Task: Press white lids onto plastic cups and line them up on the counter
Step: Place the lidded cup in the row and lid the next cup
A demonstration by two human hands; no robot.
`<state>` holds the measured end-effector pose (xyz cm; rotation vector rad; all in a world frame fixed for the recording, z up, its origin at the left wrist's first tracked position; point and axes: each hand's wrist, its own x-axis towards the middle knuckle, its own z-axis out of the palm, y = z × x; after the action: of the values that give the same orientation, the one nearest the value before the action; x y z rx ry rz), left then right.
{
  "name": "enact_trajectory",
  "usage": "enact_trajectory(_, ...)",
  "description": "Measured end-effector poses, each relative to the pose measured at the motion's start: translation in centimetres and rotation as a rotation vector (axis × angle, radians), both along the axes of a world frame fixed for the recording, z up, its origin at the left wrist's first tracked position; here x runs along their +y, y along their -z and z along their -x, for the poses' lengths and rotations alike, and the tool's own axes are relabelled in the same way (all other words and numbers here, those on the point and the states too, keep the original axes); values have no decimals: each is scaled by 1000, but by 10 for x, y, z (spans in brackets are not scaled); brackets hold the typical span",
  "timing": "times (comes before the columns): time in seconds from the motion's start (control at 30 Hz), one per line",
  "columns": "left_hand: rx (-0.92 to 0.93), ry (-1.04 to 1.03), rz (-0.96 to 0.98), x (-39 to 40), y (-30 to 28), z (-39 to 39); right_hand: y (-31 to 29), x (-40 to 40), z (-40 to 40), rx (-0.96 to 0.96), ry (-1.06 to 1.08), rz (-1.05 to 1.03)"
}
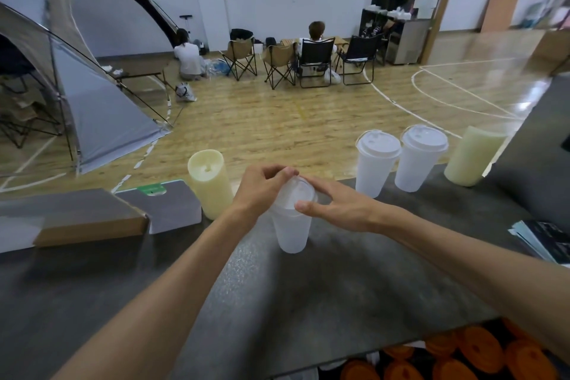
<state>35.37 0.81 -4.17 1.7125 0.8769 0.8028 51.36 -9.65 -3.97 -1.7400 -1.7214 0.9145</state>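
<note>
Pressing lid (297, 194) onto cup (291, 225), upright mid-counter (277, 302). Gripping rim from 9 o'clock with left hand (262, 191), fingers curled; pushing from 3 o'clock with right hand (336, 207), fingers straight. Next, probably: snapping rim shut, then lining up at 1 o'clock beside lidded cups (377, 163).

Three plastic cups (291, 231) (371, 173) (415, 170), three white lids (297, 193) (377, 143) (425, 137), two cream candles (212, 191) (472, 157), two boxes (89, 219) (172, 207).

My fingers (277, 171) cover the far rim of the lid (296, 196); well right of them, papers (543, 241) run off the edge.
</note>
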Motion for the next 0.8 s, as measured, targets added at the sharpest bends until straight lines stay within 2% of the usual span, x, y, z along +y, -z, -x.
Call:
enact_trajectory(0.07,-42,-9,136,0,0,-2,1,1,-1,-6,3,-5)
enact_trajectory(0.2,-54,2,113,0,4,-2,4,5,-4,-17,3,-3)
enact_trajectory(0.33,-87,1,190,5,5,-3,4,6,-3,-10,-5,-21)
enact_trajectory(0.57,-33,-17,246,1,3,-4,-7,2,0,-46,-3,-4)
enact_trajectory(0.67,106,-22,79,-2,-10,-1,-15,5,-1,-151,14,12)
enact_trajectory(0.8,364,166,-314,-7,-19,32,-23,5,1,-286,11,-56)
